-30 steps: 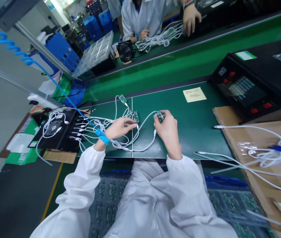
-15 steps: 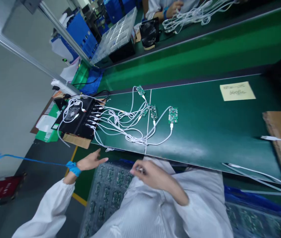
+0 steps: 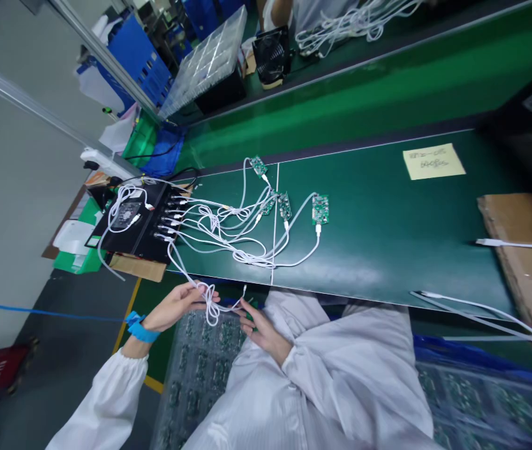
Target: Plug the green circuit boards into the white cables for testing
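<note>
My left hand (image 3: 179,307) is closed around a looped bundle of white USB cable (image 3: 211,306) below the table's front edge. From that bundle the cable runs up to a black box with ports (image 3: 150,228). My right hand (image 3: 266,334) is closed on a small green circuit board (image 3: 249,317), mostly hidden by the fingers. Its thumb and fingertip meet the cable near a white plug (image 3: 245,290), which points upward; the plug looks apart from the board. On the table, several boards, such as this wired circuit board (image 3: 321,210), are connected to white cables.
Clear trays of boards (image 3: 190,375) lie below the table, left and right of my lap. A yellow note (image 3: 433,161) and a cardboard box (image 3: 519,250) are on the right. Loose cables (image 3: 476,315) cross the front edge there. A co-worker's arm shows across the bench, near a fan (image 3: 271,56).
My left hand, open before, has taken hold of the cable bundle and drawn it off the table edge. My right hand has moved slightly left and down, meeting the cable's end.
</note>
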`<act>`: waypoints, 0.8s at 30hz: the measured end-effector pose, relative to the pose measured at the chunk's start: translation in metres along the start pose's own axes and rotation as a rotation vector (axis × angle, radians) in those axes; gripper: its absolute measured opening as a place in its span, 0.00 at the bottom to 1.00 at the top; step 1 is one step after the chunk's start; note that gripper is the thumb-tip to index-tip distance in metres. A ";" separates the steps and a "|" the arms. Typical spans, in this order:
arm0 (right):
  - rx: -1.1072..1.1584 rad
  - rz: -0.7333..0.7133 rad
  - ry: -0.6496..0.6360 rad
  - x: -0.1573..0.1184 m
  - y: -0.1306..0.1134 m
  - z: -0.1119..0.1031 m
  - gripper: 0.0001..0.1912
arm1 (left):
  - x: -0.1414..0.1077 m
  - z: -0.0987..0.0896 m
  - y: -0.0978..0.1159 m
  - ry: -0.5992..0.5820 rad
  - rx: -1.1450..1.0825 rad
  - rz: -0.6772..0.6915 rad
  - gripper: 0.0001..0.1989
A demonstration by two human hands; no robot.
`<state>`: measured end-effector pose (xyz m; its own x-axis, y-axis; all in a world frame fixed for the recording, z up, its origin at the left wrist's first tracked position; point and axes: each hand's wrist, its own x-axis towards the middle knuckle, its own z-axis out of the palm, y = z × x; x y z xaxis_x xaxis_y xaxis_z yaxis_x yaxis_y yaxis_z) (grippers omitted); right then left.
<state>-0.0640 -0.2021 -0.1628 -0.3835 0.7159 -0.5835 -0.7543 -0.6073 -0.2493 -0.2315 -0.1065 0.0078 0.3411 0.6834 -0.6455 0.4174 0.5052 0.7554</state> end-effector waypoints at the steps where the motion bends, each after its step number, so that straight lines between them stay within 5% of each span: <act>1: 0.061 -0.037 0.007 -0.010 0.002 -0.001 0.25 | -0.003 0.000 0.004 -0.009 -0.026 -0.005 0.23; 6: 0.230 -0.128 0.039 -0.056 0.000 0.002 0.27 | -0.007 -0.003 0.015 -0.073 -0.075 -0.023 0.20; 14: 0.168 -0.287 -0.030 -0.084 -0.015 0.031 0.22 | 0.002 -0.004 0.016 -0.130 -0.091 -0.015 0.20; 16: 0.151 -0.315 -0.040 -0.091 -0.017 0.037 0.20 | 0.000 -0.007 0.025 -0.157 0.021 -0.037 0.24; 19: 0.021 -0.395 -0.066 -0.099 -0.023 0.047 0.20 | -0.012 -0.012 0.051 -0.264 0.472 -0.128 0.24; 21: -0.105 -0.443 -0.079 -0.100 -0.032 0.052 0.20 | -0.020 -0.004 0.073 -0.199 0.791 -0.101 0.23; 24: -0.280 -0.489 -0.087 -0.096 -0.051 0.057 0.20 | -0.021 0.033 0.100 0.113 0.890 0.241 0.19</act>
<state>-0.0191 -0.2200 -0.0496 -0.0769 0.9551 -0.2861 -0.6898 -0.2581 -0.6764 -0.1690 -0.0876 0.0931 0.4377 0.7884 -0.4322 0.8545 -0.2153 0.4727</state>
